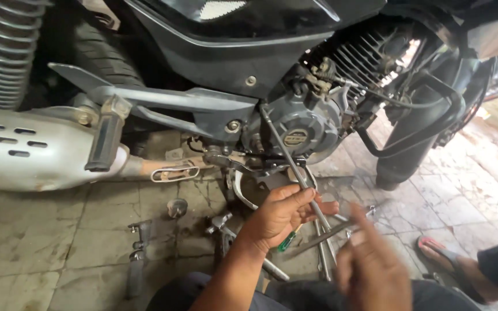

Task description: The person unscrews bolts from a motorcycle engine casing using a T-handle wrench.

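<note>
Centrally, left hand point(280, 214) grips long steel rod point(290, 164), tip against engine side cover point(298, 129). Right hand point(370, 270) blurred below rod, grip cannot tell. Judgement: keep rod square to cover, steady near tip. Loose tools point(324, 242) on cracked tiled floor point(41, 236) below engine; workshop setting.

Tools point(324, 242) clutter floor by engine point(295, 129); open tiles point(41, 247) left, under exhaust point(30, 150).

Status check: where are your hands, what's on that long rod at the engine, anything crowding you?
Left hand shut on long screwdriver, tip at engine side cover. Right hand blurred, grip unclear. Loose tools on floor beneath; another person's sandalled foot at right.
</note>
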